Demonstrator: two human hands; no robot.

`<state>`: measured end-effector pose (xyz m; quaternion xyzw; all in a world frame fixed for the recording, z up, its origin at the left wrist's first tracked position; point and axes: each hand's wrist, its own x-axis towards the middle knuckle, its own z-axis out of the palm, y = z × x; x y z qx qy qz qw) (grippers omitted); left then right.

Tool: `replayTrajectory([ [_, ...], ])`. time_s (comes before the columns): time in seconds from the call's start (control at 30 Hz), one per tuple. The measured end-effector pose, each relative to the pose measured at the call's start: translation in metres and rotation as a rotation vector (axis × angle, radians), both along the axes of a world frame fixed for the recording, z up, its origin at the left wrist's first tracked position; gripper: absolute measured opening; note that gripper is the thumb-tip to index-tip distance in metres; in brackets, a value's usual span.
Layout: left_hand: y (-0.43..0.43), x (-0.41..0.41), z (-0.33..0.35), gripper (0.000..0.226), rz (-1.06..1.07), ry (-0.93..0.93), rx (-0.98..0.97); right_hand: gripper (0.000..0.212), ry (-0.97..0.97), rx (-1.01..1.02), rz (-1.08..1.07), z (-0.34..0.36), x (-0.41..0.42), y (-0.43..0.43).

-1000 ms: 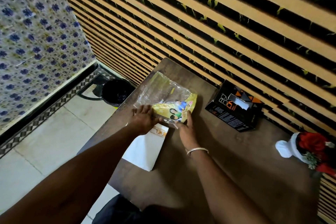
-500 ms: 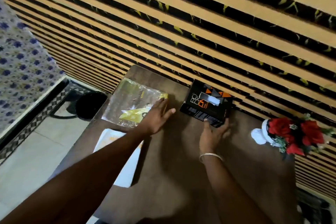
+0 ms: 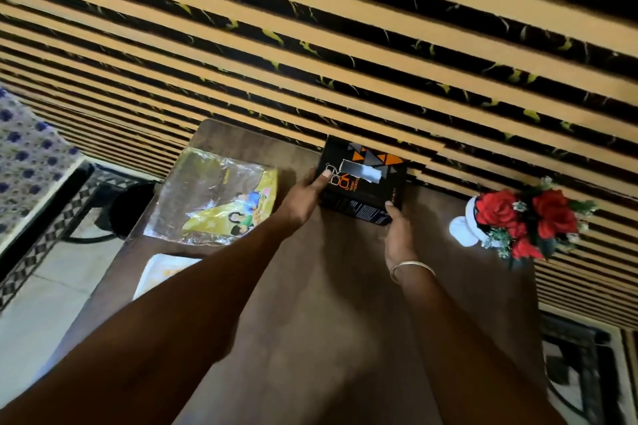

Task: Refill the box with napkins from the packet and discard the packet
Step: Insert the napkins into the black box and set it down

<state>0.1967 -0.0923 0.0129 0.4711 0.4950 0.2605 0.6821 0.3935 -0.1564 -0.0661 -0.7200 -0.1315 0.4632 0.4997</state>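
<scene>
A black napkin box [image 3: 371, 183] with orange triangles and a white slot on top stands at the far edge of the brown table [image 3: 331, 304], against the striped wall. My left hand [image 3: 303, 198] grips its left side, thumb on the top. My right hand [image 3: 397, 235] holds its near right corner. The flattened clear and yellow plastic packet [image 3: 214, 200] lies on the table to the left, apart from both hands. A stack of white napkins [image 3: 158, 272] lies nearer me at the table's left edge, partly hidden by my left forearm.
A white vase with red flowers [image 3: 518, 221] lies at the right of the table. A black bin [image 3: 129, 207] stands on the tiled floor beyond the table's left edge. The slatted wall [image 3: 345, 62] runs right behind the box.
Both hands left the packet, which lies flat on the table. My right hand went to the box first, then my left hand moved right onto the box's left side.
</scene>
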Motion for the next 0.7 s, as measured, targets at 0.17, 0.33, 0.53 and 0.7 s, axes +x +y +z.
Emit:
replayTrajectory([
  [0.17,-0.031,0.0,0.008,0.048,0.028,-0.018,0.018,0.09,-0.047,0.09,-0.052,0.031,-0.011,-0.038],
  [0.33,-0.093,-0.005,0.016,0.043,0.054,-0.029,0.038,0.076,-0.144,0.097,-0.062,0.068,-0.026,-0.102],
  [0.53,-0.168,-0.014,0.0,0.061,-0.019,0.035,0.013,0.059,-0.132,0.189,-0.128,0.075,-0.042,-0.179],
  [0.7,-0.215,-0.021,-0.003,0.065,0.017,0.043,-0.026,0.058,-0.203,0.212,-0.174,0.07,-0.058,-0.222],
])
